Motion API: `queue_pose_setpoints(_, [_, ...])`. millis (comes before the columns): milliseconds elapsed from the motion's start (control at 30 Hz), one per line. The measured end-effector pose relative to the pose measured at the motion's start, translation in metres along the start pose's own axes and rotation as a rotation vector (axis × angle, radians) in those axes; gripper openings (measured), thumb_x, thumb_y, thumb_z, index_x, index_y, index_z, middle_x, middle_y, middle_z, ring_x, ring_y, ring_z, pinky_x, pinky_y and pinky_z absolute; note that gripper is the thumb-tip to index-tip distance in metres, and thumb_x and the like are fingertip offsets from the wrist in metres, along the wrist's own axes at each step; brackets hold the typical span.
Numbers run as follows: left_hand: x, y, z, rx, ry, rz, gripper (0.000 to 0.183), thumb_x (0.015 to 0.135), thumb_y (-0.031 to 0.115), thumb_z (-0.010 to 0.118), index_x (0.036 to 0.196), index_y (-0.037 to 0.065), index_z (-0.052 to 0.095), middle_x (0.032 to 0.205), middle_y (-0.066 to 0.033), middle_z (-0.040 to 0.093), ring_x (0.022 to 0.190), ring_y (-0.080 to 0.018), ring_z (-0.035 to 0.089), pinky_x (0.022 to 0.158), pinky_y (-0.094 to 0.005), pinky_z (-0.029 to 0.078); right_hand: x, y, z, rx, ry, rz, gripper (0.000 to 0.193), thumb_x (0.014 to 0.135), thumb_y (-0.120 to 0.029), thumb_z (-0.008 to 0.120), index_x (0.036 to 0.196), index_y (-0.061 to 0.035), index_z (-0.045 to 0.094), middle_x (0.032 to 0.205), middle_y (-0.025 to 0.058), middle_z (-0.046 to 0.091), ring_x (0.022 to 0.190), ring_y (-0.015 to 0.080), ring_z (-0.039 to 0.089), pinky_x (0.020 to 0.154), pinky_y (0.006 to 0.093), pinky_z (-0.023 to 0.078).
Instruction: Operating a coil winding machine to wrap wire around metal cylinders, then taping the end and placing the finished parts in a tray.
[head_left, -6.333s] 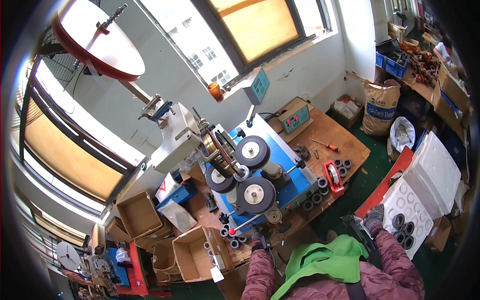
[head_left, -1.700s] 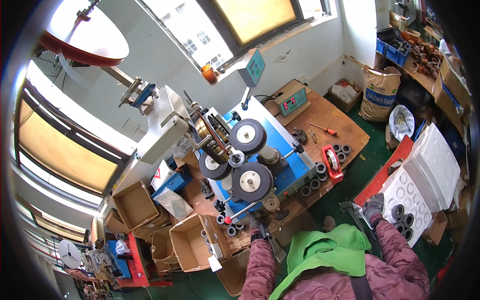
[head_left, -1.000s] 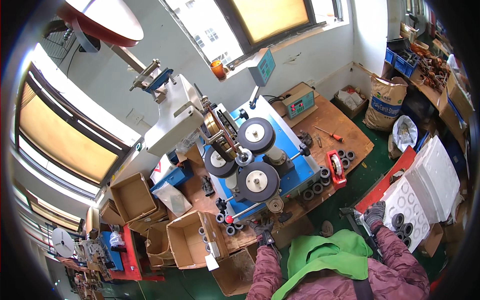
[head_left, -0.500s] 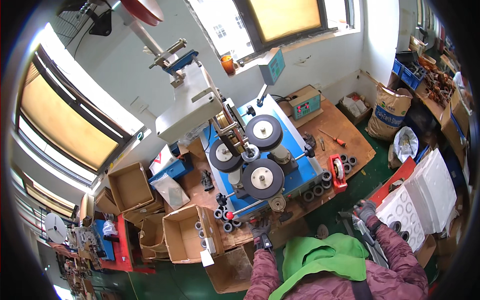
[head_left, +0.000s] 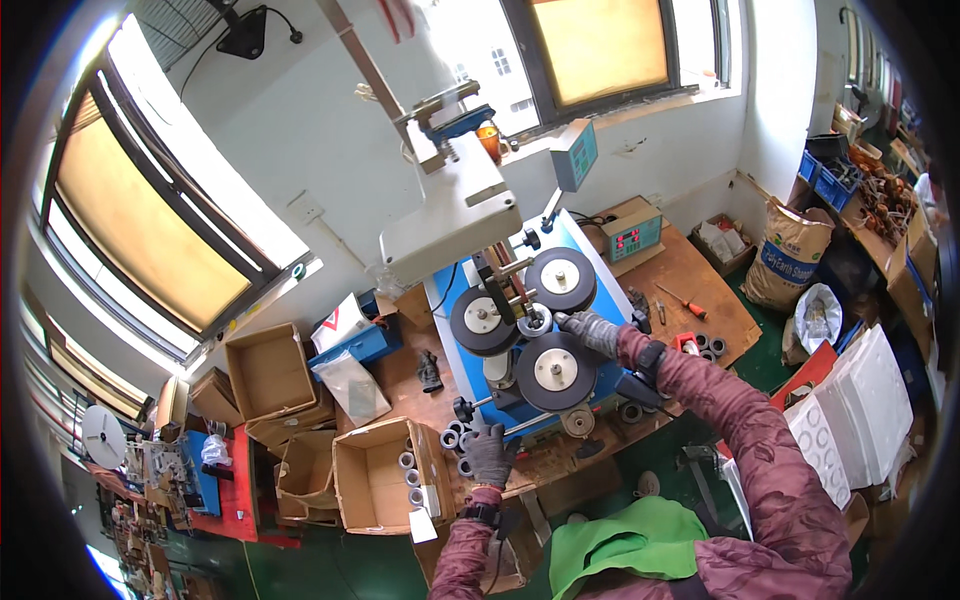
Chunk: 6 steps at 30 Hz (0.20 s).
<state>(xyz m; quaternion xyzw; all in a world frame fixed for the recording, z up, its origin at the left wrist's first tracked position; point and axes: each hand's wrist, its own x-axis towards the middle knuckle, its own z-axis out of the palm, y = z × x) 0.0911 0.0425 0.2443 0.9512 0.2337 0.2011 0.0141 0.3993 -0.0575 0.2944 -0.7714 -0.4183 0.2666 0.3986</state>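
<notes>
A blue-based winding machine (head_left: 440, 290) stands on the wooden bench, with three dark rollers around a small ring core (head_left: 535, 320). My right hand (head_left: 597, 334), in a grey glove, reaches in between the upper right roller (head_left: 560, 279) and the front roller (head_left: 556, 371). Its fingers stretch toward the ring core, tips at its edge; whether they touch is too small to tell. My left hand (head_left: 489, 457), gloved too, is at the bench's front edge with fingers apart, beside several grey ring cores (head_left: 453, 437) and a black knob (head_left: 463, 409).
Left of my left hand is an open cardboard box (head_left: 375, 480) with several rings along its side. A control box (head_left: 632, 238) with a red display sits behind on the bench, near an orange-handled screwdriver (head_left: 690, 306). White foam sheets (head_left: 850, 400) stand at the right.
My right hand has left the black bar by the foam sheets at the right and moved up to the rollers. My left hand has shifted left toward the rings. The view has shifted.
</notes>
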Motion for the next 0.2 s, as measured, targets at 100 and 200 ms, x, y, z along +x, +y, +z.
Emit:
queue_pose_setpoints(100, [0.016, -0.029, 0.012, 0.099, -0.36, 0.076, 0.029, 0.067, 0.036, 0.066, 0.087, 0.016, 0.064, 0.073, -0.0091, 0.06, 0.062, -0.0298, 0.06, 0.055, -0.0408, 0.046, 0.011, -0.01, 0.007, -0.096, -0.144, -0.061, 0.042, 0.091, -0.04, 0.041, 0.104, -0.0052, 0.058, 0.098, 0.0156, 0.062, 0.091, 0.0264, 0.057, 0.081, 0.0358, 0.041])
queue_pose_setpoints(200, [0.033, -0.044, 0.011, -0.075, -0.645, 0.121, 0.031, 0.066, 0.043, 0.066, 0.072, 0.014, 0.059, 0.072, -0.0129, 0.059, 0.067, -0.0303, 0.06, 0.051, -0.0424, 0.043, 0.0, -0.022, 0.01, 0.061, -0.06, 0.076, 0.044, 0.088, -0.043, 0.044, 0.111, -0.0066, 0.055, 0.098, 0.0178, 0.061, 0.092, 0.0292, 0.056, 0.083, 0.036, 0.04])
